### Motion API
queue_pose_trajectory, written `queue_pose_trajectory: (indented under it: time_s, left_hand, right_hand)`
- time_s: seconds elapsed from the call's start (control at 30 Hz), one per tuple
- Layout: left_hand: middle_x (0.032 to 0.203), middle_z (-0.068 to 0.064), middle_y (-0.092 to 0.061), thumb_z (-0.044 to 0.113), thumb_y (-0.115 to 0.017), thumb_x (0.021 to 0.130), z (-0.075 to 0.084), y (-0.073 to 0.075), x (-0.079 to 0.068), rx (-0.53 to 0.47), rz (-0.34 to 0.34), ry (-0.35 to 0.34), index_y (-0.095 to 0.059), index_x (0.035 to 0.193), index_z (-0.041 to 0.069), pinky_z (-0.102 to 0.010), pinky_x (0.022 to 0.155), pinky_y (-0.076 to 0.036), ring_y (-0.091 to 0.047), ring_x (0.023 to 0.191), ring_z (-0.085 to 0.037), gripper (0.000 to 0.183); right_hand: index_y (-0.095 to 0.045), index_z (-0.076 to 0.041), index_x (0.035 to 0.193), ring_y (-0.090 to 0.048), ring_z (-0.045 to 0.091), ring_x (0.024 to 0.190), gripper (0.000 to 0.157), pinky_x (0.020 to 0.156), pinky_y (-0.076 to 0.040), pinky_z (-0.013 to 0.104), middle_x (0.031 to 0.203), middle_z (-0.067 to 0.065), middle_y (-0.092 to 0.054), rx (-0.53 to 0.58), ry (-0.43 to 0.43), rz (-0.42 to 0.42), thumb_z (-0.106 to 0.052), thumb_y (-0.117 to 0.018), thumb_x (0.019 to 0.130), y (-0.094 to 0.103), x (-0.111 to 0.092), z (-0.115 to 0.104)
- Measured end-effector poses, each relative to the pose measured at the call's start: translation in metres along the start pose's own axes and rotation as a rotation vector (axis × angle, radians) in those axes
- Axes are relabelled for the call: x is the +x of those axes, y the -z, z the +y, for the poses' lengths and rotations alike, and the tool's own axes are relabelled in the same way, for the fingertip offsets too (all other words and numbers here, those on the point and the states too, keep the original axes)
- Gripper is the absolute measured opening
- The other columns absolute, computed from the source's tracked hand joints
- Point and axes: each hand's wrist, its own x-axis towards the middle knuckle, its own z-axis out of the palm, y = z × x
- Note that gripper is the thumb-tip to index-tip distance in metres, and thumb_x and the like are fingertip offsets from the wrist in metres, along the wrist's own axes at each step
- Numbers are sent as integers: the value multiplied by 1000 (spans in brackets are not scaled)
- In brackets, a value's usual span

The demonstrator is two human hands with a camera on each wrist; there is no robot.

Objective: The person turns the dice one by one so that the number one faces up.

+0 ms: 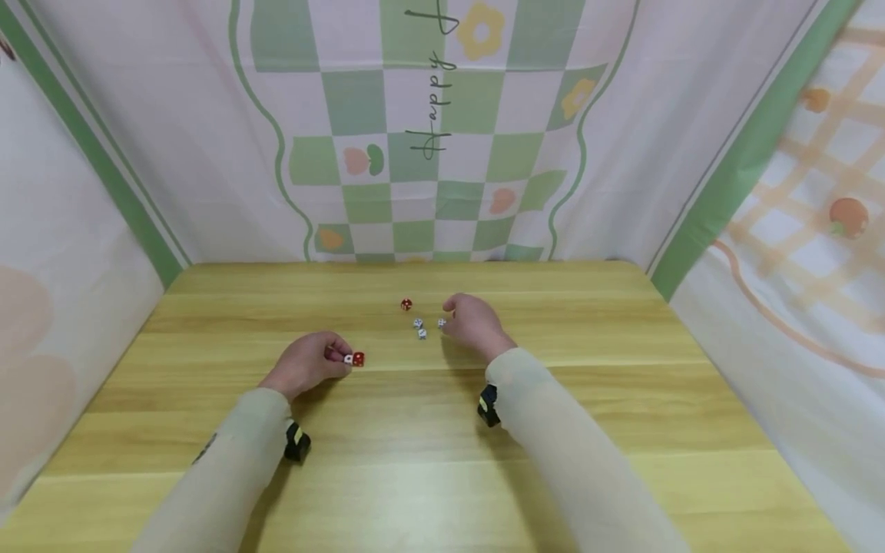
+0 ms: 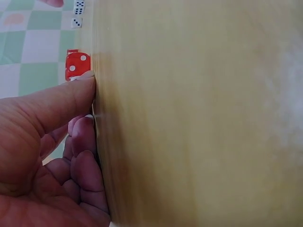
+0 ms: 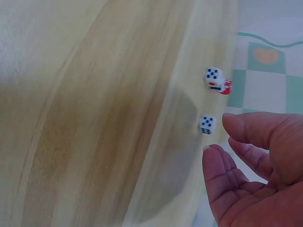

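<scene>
My left hand [image 1: 309,364] pinches a white die [image 1: 349,359] between thumb and fingers, low over the table. Against that die's right side sits a red die [image 1: 359,359]; in the left wrist view the red die [image 2: 78,65] shows two white pips just past the thumb tip, which hides most of the white one. My right hand [image 1: 475,324] hovers at another white die [image 1: 442,323], thumb and fingers spread apart. From the right wrist, this white die [image 3: 207,124] appears just beyond the gap between thumb and fingertips, with nothing held.
Two more white dice, one at the back [image 1: 418,323] and one in front [image 1: 422,334], lie left of the right hand. Behind them is a red die [image 1: 406,305]. The wooden table [image 1: 442,461] ends at a patterned curtain [image 1: 415,200], with cloth on both sides.
</scene>
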Motion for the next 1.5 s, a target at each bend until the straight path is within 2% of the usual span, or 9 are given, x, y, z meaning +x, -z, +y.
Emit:
queue_pose_trajectory:
  time_s: [0.17,0.4,0.87,1.07,1.33,1.5]
  left_hand:
    - [100,-5,-69,13,-79,93,0,2,-1,-6,-5,-5,-71,107,9,-35,82,-47,-59,91,-20,17]
    - [99,-5,-69,13,-80,92,0,4,-1,-17,-8,-20,-72,106,9,-35,82,-47,-60,90,-20,17]
    - [99,-5,-69,11,-80,92,-1,3,1,-23,-7,-10,-71,106,9,-35,81,-48,-60,90,-20,16]
    - [100,-5,-69,11,-79,92,1,3,1,-45,-5,8,-71,107,9,-36,82,-48,-59,90,-21,17]
    - [99,-5,-69,11,-80,92,2,2,0,-40,-2,5,-72,105,9,-35,80,-48,-59,89,-21,16]
    - [99,-5,-69,11,-80,92,1,2,0,-39,3,6,-72,105,10,-35,80,-47,-59,90,-21,16]
  right_hand:
    - [-59,-2,141,-59,35,131,44,114,-44,48,143,17,-62,-47,-2,-8,-13,-66,99,-8,5,-3]
    - [-60,-2,139,-60,35,129,43,112,-46,47,140,16,-65,-101,8,1,-11,-68,98,-14,7,-4]
    - [-68,-7,129,-65,29,116,31,104,-51,46,130,11,-70,-104,-10,-19,-18,-68,101,-19,8,-4]
    - [-70,-9,124,-66,26,109,23,98,-54,43,124,9,-71,-145,-27,-13,-16,-66,102,-21,8,-5]
    - [-70,-9,121,-65,22,99,21,92,-56,40,119,8,-72,-145,-42,-21,-16,-66,102,-19,5,-5]
    - [-70,-8,122,-66,22,101,22,94,-55,42,121,9,-72,-145,-29,-29,-16,-66,101,-19,3,-4]
